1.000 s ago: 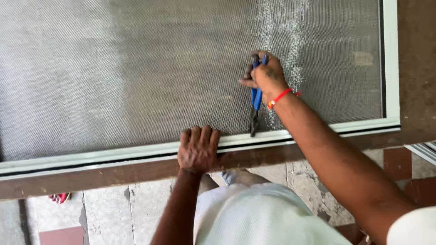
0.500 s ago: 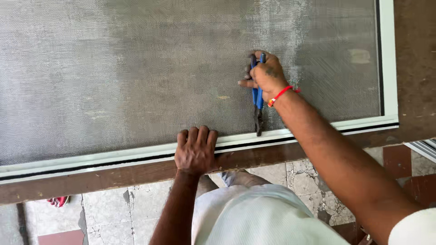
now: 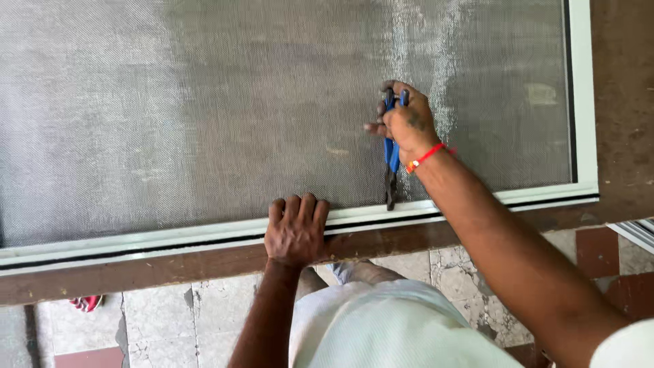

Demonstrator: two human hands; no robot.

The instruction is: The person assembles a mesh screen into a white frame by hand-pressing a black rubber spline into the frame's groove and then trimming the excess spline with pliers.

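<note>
While the left hand (image 3: 296, 230) lies palm down with fingers curled over the white frame (image 3: 170, 238) of the mesh screen (image 3: 204, 116), pressing it against the wooden table edge (image 3: 136, 269), the right hand (image 3: 407, 123) reaches across the mesh, arm stretched from lower right. Its fingers are closed around blue-handled pliers (image 3: 391, 160), held pointing down, tips touching the frame's near rail just right of the left hand.

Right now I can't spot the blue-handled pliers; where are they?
In the head view, right of centre: the right hand holds the blue-handled pliers upright over the mesh screen, tip at the white frame.
</note>
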